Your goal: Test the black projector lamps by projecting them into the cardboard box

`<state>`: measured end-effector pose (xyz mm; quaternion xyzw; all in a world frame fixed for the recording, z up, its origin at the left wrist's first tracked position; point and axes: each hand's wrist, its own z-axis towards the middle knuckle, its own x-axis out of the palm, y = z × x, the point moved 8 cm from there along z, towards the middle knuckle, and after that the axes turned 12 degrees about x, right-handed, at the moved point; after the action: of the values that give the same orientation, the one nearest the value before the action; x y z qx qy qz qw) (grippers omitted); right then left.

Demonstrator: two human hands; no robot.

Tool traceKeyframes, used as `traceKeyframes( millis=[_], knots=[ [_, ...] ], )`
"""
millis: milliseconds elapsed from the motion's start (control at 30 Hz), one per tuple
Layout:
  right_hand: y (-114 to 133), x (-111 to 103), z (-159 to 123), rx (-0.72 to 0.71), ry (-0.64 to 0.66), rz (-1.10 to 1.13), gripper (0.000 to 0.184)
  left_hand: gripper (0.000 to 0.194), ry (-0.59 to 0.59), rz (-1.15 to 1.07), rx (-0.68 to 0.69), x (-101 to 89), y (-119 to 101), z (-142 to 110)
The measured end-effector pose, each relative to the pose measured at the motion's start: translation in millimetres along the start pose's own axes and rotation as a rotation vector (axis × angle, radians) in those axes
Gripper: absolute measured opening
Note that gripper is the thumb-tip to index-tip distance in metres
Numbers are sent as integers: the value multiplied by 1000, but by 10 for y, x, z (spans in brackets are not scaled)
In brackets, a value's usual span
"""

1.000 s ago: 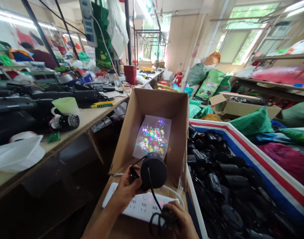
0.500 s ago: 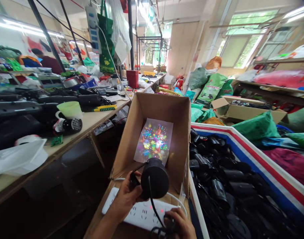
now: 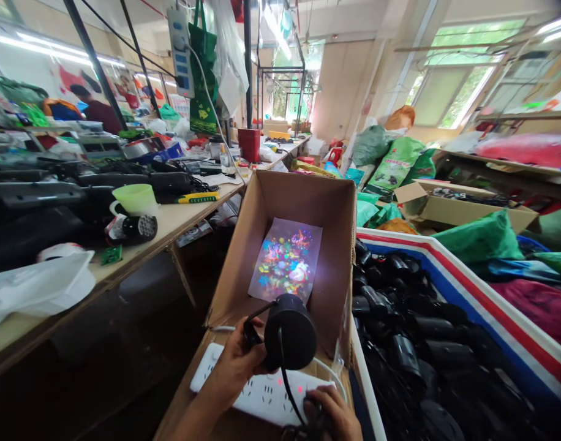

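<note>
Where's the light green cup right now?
In the head view, the light green cup is on the table to your left, just behind a round-faced black object and left of the yellow-and-green tool.

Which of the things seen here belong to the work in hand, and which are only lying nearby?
In use, it seems:
- black lamp, in the left hand
- black cable, in the right hand
- paper catching coloured light
- cardboard box around it
- white power strip

Lying about:
- light-green cup
- yellow-green tool
- white tray
</note>
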<state>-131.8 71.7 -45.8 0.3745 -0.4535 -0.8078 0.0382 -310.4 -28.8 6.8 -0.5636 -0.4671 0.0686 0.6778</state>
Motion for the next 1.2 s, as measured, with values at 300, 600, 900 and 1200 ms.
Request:
traceKeyframes(
  millis=[300, 600, 900, 1200],
  knots=[
    [-40, 36, 0, 51, -30, 42, 30, 50, 42, 4, -6, -1, 45, 1],
    [-3, 27, 45, 107, -14, 35, 29, 48, 58, 39, 10, -33, 63, -6],
    [15, 19, 60, -53, -20, -40, 25, 41, 93, 107, 23, 29, 7, -22],
    [171, -99, 198, 163, -13, 241, 30, 35, 107, 286, 110, 56, -71, -22]
  ],
)
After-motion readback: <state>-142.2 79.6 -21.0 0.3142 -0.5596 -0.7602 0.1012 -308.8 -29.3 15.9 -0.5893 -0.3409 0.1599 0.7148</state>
